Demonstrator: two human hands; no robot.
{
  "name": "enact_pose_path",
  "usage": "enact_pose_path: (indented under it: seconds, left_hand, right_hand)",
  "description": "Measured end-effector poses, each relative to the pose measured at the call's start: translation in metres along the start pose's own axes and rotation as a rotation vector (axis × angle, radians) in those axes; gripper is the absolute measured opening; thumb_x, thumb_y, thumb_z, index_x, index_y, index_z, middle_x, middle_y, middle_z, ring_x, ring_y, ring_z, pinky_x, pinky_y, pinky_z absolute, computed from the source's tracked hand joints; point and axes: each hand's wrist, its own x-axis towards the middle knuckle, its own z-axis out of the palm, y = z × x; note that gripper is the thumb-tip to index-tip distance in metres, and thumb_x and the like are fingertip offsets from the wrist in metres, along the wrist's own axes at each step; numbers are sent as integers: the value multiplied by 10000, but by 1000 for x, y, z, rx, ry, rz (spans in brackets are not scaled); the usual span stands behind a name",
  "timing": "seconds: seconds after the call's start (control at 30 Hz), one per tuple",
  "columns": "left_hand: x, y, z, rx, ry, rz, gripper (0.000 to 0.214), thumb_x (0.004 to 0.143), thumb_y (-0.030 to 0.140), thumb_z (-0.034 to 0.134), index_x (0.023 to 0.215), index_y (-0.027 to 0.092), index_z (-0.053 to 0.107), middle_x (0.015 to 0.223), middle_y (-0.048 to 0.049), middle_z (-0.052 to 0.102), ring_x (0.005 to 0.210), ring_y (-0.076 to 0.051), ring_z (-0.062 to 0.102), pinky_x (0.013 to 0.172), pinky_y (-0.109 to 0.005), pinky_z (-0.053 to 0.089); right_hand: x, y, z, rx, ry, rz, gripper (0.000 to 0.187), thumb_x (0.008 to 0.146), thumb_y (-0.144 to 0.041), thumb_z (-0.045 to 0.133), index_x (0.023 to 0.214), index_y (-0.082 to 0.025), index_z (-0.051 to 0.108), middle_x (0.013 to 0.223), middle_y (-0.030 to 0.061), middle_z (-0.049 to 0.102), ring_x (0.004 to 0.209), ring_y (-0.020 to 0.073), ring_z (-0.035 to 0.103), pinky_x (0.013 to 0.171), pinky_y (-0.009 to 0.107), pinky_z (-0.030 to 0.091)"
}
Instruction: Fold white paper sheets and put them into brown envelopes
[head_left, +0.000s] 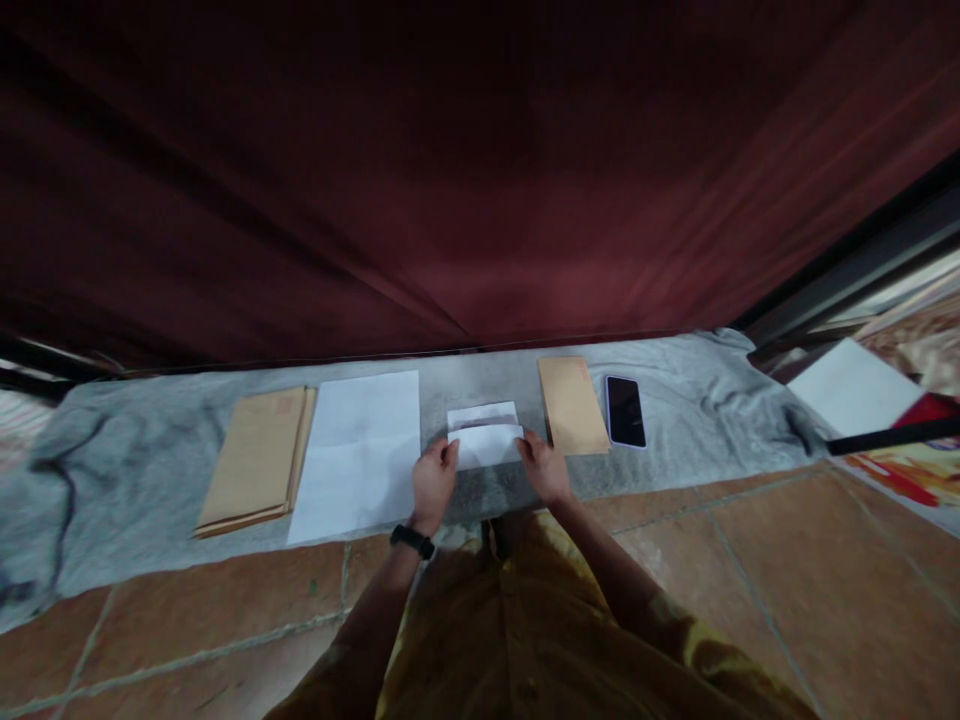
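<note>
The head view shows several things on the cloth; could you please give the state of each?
Narrow white paper piece: folded over, held by the left hand and right hand
Large white paper sheet: spread flat
Left brown paper envelopes: stacked, lying flat
Right brown paper envelopes: stacked, lying flat
Purple-edged rectangular phone: face up, screen dark
Grey fabric cloth: spread out, wrinkled

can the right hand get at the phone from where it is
Probably yes: only flat brown envelopes lie between the right hand and the phone, so it could pass over them. It holds the folded white paper, though, and would likely need to let go.
</note>
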Motion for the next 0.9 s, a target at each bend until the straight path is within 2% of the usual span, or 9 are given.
enact_pose_path:
  seconds: [0.23,0.5,0.73,0.9]
  left_hand:
    - [14,12,1,215,-52,-72,334,1011,396,470,1002,187,730,831,-80,752,732,-188,680,631,-256,398]
    - [26,25,1,347,-77,-103,405,1026,418,392,1101,185,715,893,-124,767,810,-235,723,688,-281,472]
    - [38,24,9,319,-87,-166,406,1019,437,404,1124,189,708,953,-149,767,891,-263,730,741,-314,502]
    - [43,25,9,311,-101,-199,416,1019,438,391,1095,186,713,977,-166,764,897,-285,729,738,-335,502]
  right_hand:
    - [16,-9,-4,-113,-30,59,351,1090,-399,375,1179,-194,645,955,105,777,855,206,749,709,247,474]
    - [33,-15,-1,-180,-54,43,358,1096,-378,338,1191,-151,598,992,147,777,898,211,759,744,250,502]
    - [43,-18,0,-215,-56,79,361,1095,-407,335,1234,-179,578,998,142,783,897,239,767,766,293,517]
    - [50,-20,-3,-220,-59,98,389,1087,-426,365,1222,-152,605,989,163,779,908,239,769,775,289,522]
